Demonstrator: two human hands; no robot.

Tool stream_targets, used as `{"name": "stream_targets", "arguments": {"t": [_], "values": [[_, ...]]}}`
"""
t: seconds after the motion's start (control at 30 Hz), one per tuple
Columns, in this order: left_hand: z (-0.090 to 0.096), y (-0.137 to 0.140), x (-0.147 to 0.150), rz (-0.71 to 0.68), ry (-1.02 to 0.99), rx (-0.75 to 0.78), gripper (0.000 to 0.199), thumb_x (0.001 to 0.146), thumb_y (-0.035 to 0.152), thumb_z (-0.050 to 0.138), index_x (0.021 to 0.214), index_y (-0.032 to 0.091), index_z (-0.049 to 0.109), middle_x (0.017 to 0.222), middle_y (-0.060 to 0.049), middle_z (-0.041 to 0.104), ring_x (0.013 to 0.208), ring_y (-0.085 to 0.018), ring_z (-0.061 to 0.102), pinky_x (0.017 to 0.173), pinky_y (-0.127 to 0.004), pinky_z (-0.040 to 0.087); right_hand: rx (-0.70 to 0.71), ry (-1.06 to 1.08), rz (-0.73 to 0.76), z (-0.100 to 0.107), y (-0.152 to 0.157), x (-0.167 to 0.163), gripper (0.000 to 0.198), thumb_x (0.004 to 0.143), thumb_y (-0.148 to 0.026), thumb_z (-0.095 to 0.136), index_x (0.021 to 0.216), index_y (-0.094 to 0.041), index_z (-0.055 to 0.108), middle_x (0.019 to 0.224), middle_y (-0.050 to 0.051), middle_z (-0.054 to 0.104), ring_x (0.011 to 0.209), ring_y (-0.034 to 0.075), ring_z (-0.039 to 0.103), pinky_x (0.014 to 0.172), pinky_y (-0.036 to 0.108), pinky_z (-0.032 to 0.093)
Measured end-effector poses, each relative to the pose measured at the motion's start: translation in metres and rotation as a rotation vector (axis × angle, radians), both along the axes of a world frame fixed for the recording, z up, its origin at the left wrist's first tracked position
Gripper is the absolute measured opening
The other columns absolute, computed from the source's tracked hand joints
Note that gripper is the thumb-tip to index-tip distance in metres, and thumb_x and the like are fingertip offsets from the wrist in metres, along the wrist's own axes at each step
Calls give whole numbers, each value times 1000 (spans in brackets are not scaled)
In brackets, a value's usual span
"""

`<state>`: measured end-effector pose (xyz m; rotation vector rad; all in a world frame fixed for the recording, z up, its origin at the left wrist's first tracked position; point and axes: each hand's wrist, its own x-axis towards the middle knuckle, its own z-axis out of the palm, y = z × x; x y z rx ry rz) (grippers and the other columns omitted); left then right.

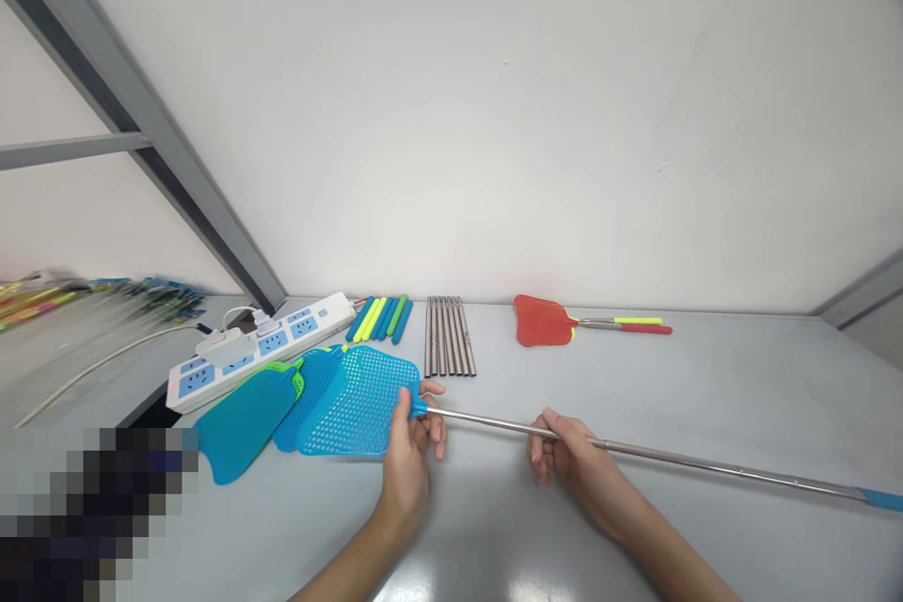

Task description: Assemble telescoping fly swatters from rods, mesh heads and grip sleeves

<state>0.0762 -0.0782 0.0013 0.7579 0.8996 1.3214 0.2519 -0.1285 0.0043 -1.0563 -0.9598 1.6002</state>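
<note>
A blue fly swatter (367, 406) with a long, extended metal rod (663, 453) lies across both hands, its blue handle (881, 499) at the right edge. My left hand (413, 437) grips the swatter head at its neck, thumb on the near face. Around the rod, right of that, the fingers of my right hand (564, 447) are closed. Just left of the held head lie more swatter heads (246, 423), blue with green ones beneath. Several bare metal rods (450, 339) lie side by side behind my hands.
Blue, yellow and green handle grips (381, 319) lie beside a white power strip (331, 315) with plugs in it. Red and yellow finished-looking swatters (546, 322) rest by the wall. Plastic-wrapped items (134, 320) are at far left, beyond a grey metal frame (190, 179).
</note>
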Motion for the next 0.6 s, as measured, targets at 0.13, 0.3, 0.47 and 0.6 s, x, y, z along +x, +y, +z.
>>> {"name": "stream_targets", "arguments": {"t": [0.13,0.3,0.47,0.6], "values": [[-4,2,-2,-55,92,-20,34,78,43,37,74,14,55,42,4,43,38,-8,39,39,-19,31,-5,1,5,-3,0,-1,46,82,-45,30,58,-14,52,53,1,45,50,11,42,52,26,31],[-5,2,-1,-128,107,-9,37,79,41,34,83,12,56,53,-1,54,43,-11,46,48,-25,37,-5,18,8,-2,1,-2,46,81,-47,30,57,-14,51,52,1,45,48,12,43,51,26,31],[-4,2,-1,-186,77,-23,39,77,42,35,86,11,55,66,-6,60,47,-13,50,49,-27,37,0,22,3,-1,1,-1,50,82,-49,25,56,-14,50,51,1,45,48,12,43,51,26,31],[-3,1,-1,-195,74,-27,39,77,42,35,86,11,56,66,-6,61,47,-14,51,49,-27,37,1,44,1,-2,1,0,51,82,-50,24,55,-15,50,51,1,44,48,12,42,51,26,31]]}}
